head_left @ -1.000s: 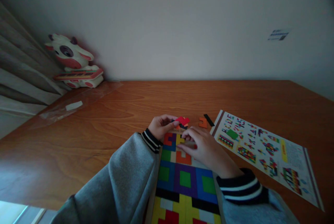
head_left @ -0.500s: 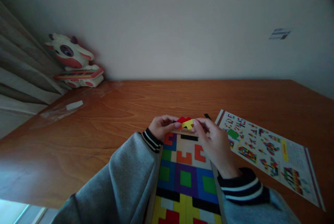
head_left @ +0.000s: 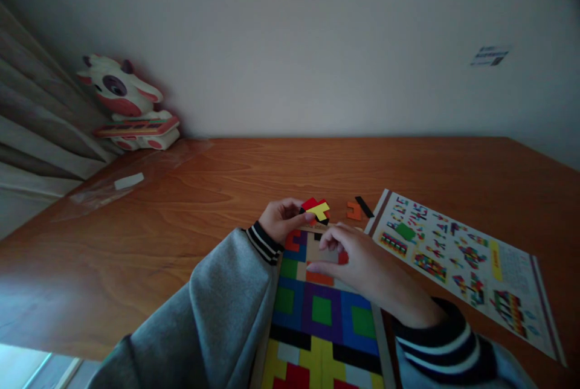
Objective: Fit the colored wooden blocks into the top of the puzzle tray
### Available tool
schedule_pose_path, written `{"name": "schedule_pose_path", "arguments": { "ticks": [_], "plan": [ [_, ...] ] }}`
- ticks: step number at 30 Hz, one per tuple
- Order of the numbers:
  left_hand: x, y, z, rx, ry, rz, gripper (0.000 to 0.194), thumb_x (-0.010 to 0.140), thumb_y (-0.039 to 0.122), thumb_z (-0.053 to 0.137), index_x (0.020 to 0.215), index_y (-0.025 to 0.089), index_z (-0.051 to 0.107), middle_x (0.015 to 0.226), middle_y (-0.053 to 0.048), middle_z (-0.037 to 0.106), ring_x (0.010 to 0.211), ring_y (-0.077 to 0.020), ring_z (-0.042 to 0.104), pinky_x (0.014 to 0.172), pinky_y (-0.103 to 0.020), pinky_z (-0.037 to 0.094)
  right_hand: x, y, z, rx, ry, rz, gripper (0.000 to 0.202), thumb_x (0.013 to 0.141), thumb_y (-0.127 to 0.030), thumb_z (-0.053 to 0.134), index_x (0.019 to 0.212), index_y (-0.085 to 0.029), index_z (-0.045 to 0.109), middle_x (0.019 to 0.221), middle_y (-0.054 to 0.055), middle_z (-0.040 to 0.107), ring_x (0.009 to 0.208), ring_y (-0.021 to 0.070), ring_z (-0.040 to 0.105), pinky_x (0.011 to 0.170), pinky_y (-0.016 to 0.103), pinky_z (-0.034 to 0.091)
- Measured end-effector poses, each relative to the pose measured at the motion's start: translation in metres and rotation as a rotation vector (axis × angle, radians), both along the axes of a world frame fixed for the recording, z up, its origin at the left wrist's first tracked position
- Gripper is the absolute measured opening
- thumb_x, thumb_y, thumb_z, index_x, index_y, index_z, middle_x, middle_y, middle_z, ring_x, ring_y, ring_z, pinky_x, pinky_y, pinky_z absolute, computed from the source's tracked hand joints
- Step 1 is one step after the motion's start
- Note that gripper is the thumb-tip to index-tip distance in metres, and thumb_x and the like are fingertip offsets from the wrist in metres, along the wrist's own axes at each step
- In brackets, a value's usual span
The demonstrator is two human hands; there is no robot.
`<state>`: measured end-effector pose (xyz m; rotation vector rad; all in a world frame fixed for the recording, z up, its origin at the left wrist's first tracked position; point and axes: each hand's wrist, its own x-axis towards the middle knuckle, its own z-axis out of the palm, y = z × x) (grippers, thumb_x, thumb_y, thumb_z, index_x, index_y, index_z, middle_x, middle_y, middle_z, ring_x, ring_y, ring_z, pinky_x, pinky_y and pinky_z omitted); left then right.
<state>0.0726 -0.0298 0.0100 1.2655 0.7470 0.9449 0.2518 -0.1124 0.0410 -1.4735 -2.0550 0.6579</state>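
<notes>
Between the thumb and fingers of my left hand [head_left: 284, 220] are several flat puzzle pieces, with a yellow piece [head_left: 319, 212] on top of red and black ones. They are held just above the far end of a puzzle board [head_left: 382, 340]. My right hand [head_left: 351, 253] hovers over the board's upper part, thumb and fingers apart, with nothing visible in it. Below its thumb lies an orange U-shaped piece [head_left: 319, 275]. Green squares in blue and purple frames [head_left: 308, 307] fill the board's middle rows. My right hand hides part of the bare upper section.
Beyond the board, an orange piece [head_left: 354, 211] and a black strip [head_left: 364, 206] lie on the wooden table [head_left: 217, 189]. A printed pattern sheet [head_left: 466, 265] with a green piece [head_left: 405, 231] on it is at right. A cow toy [head_left: 131, 105] stands back left, near clear plastic [head_left: 104, 192].
My right hand has let go of the yellow piece and come down toward me over the board. My left hand keeps the pieces. The orange piece beyond the board is now uncovered.
</notes>
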Motion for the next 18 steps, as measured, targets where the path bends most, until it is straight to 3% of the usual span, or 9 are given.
{"name": "schedule_pose_path", "arguments": {
  "ticks": [3,6,12,18],
  "plan": [
    [-0.0009,0.0003,0.0002,0.013,0.018,0.001,0.037,0.066,0.037,0.081,0.086,0.010,0.066,0.082,-0.006,0.073,0.071,-0.0139,0.068,0.066,-0.025,0.053,-0.0078,-0.0014,-0.0011,0.027,-0.077,0.025,0.034,0.063,-0.039,0.083,0.078,-0.021,0.059,0.084,0.002,0.063,0.079,0.0198,0.059,0.071,0.033,0.044],
    [-0.0013,0.0005,-0.0006,0.002,0.021,-0.001,0.036,0.066,0.037,0.081,0.085,0.011,0.065,0.081,-0.005,0.073,0.069,-0.0128,0.067,0.066,-0.024,0.052,-0.0110,0.0007,-0.0017,0.029,-0.133,0.007,0.026,0.066,-0.033,0.082,0.073,-0.020,0.060,0.082,0.002,0.063,0.078,0.0196,0.059,0.070,0.034,0.044],
    [-0.0005,0.0004,-0.0016,-0.006,0.018,-0.005,0.036,0.066,0.038,0.081,0.085,0.011,0.065,0.082,-0.005,0.073,0.070,-0.0130,0.067,0.067,-0.024,0.052,-0.0050,0.0011,0.0013,-0.016,-0.149,0.050,0.033,0.062,-0.037,0.085,0.083,-0.022,0.065,0.086,0.002,0.065,0.083,0.0212,0.060,0.075,0.035,0.045],
    [-0.0011,0.0012,-0.0025,0.005,0.036,-0.010,0.037,0.067,0.037,0.081,0.087,0.010,0.066,0.081,-0.005,0.072,0.069,-0.0125,0.066,0.066,-0.024,0.051,-0.0031,0.0044,-0.0006,-0.010,-0.212,-0.002,0.022,0.072,-0.026,0.079,0.091,-0.019,0.069,0.089,0.005,0.065,0.082,0.0208,0.061,0.073,0.035,0.046]
  ]
}}
